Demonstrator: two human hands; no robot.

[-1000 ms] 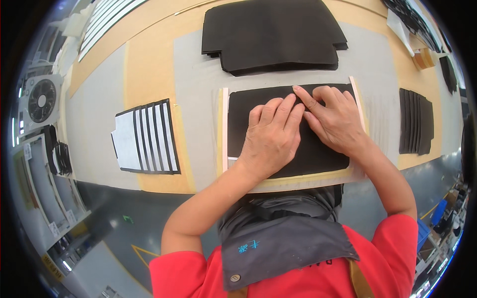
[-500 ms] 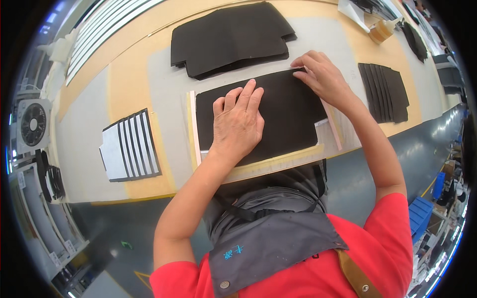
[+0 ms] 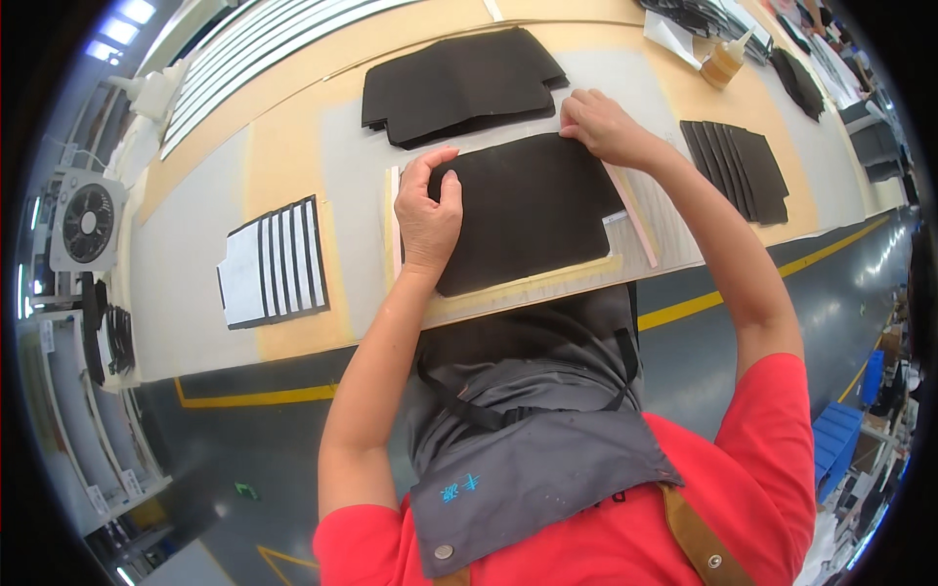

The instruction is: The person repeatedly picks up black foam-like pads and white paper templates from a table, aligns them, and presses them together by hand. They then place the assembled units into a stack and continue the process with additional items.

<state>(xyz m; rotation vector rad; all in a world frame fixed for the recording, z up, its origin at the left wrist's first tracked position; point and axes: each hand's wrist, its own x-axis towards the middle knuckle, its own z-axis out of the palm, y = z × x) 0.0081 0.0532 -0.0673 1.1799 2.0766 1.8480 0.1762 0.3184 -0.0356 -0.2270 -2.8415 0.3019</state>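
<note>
A black sheet (image 3: pixel 523 215) with a notched lower right corner lies in front of me on a board, between pale strips. My right hand (image 3: pixel 604 129) pinches its far right corner between thumb and fingers. At the far left corner rests my left hand (image 3: pixel 432 210), curved, with a gap between thumb and forefinger; that corner is hidden under it. Beyond the sheet lies a stack of black notched pieces (image 3: pixel 464 83), touched by neither hand.
White pieces with black stripes (image 3: pixel 274 262) lie left, overlapping black pieces (image 3: pixel 738 171) right. A bottle of amber liquid (image 3: pixel 725 63) stands far right. Long white strips (image 3: pixel 264 59) lie far left. A fan (image 3: pixel 88 223) is beyond the table's left edge.
My left hand has slid from flat on the sheet to its far left corner. My right fingers have closed at the far right corner. The whole view has shifted slightly.
</note>
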